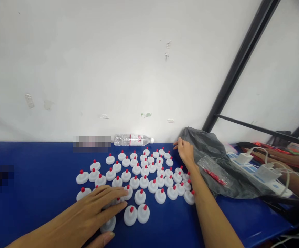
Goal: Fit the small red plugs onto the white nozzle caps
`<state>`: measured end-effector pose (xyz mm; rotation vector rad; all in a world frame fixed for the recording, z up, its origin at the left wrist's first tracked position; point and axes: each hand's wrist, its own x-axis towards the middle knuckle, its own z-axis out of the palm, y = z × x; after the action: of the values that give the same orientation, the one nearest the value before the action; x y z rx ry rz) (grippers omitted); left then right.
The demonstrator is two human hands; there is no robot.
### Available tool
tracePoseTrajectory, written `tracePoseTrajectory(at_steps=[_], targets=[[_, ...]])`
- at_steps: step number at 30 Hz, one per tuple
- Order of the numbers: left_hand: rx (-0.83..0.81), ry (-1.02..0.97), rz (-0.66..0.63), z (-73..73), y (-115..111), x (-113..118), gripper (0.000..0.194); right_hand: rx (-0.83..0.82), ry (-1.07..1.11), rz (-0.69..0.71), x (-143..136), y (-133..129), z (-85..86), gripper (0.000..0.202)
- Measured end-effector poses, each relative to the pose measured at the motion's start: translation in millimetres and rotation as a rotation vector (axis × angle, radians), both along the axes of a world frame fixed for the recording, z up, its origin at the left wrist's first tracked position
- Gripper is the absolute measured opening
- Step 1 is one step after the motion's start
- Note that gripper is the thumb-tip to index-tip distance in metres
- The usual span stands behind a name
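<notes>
Many white round caps (140,197) with red tips stand in loose rows on the blue tabletop (48,165). My left hand (95,210) is spread over the front left of the group, fingers stretched out above several caps and partly hiding them. A cap (108,224) shows between its thumb and forefinger, and I cannot tell whether they touch it. At the back right, my right hand (185,151) is beside a dark grey plastic bag (203,141), its fingers loosely bent and apart, with nothing visible in them. My right forearm passes close by the rightmost caps.
A clear plastic bottle (136,140) lies against the wall. On the grey bag rests a clear packet with red pieces (215,175). Farther right are a power strip (260,172) with plugged chargers and cables, a black metal frame (232,69), and another person's arm (291,179).
</notes>
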<state>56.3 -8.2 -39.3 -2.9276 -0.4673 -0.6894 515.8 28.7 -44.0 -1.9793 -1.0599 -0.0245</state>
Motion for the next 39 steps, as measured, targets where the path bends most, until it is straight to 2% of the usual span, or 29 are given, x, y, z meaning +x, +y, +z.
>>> tracePoseTrajectory(at_steps=[6, 13, 15, 18, 21, 25, 28, 30, 34, 39], targets=[[0.029, 0.079, -0.100, 12.1, 13, -2, 0.062, 0.026, 0.062, 0.024, -6, -2, 2.7, 0.027], [-0.122, -0.071, -0.078, 11.7, 34, -12, 0.059, 0.111, 0.270, 0.159, -20, 9, 1.8, 0.029], [-0.210, -0.224, -0.007, 12.3, 43, -13, 0.052, 0.138, 0.363, 0.221, -27, 14, 1.4, 0.032], [-0.346, -0.475, 0.191, 16.3, 57, -11, 0.039, 0.158, 0.505, 0.317, -36, 21, 1.6, 0.040], [-0.492, -0.602, 0.354, 19.4, 73, -11, 0.043, 0.163, 0.616, 0.388, -44, 27, 1.6, 0.045], [-0.759, -0.700, 0.456, 13.4, 101, -15, 0.052, 0.167, 0.704, 0.436, -57, 37, -0.9, 0.039], [-0.984, -0.792, 0.450, 5.8, 117, -19, 0.057, 0.185, 0.746, 0.465, -70, 43, -3.7, 0.034], [-1.068, -0.862, 0.423, 3.4, 121, -20, 0.060, 0.200, 0.772, 0.483, -78, 47, -5.2, 0.032], [-1.146, -0.933, 0.362, 6.3, 113, -16, 0.056, 0.235, 0.828, 0.499, -89, 49, -7.8, 0.031], [-1.148, -0.929, 0.336, 8.5, 105, -13, 0.051, 0.291, 0.910, 0.488, -92, 51, -11.4, 0.032]])
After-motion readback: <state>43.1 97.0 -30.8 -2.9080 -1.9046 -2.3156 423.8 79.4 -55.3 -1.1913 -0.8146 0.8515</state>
